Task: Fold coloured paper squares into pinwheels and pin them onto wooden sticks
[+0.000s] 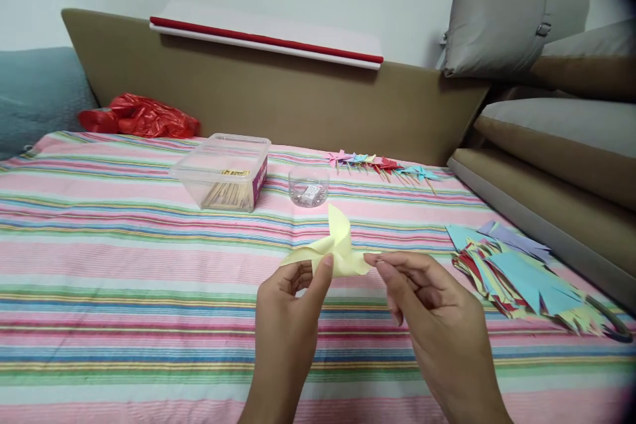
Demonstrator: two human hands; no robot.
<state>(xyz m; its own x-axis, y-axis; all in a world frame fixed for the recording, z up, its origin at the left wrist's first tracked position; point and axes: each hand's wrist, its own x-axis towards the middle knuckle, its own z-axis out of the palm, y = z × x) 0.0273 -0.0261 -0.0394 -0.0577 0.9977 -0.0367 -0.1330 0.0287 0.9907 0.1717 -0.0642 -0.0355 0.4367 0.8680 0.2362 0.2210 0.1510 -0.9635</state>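
Observation:
A pale yellow paper pinwheel point(340, 245) is pinched at its centre by my left hand point(293, 305), with the thumb pressed on its front and the fingers behind. Its folded blades point up, left and right. My right hand point(432, 311) is just right of the pinwheel, thumb and forefinger closed on a small, thin pin point(379, 260), of which only a bit shows. The right fingertips are close to the tip of the right blade; whether they touch it I cannot tell.
A clear tub point(218, 146) holds wooden sticks point(228, 193). Right of it stands a round clear container point(309, 187) of small metal pieces. Finished pinwheels point(385, 165) lie at the back. Cut coloured papers point(521, 271) and a dark-handled tool point(616, 324) lie right, beside stacked cushions point(556, 165).

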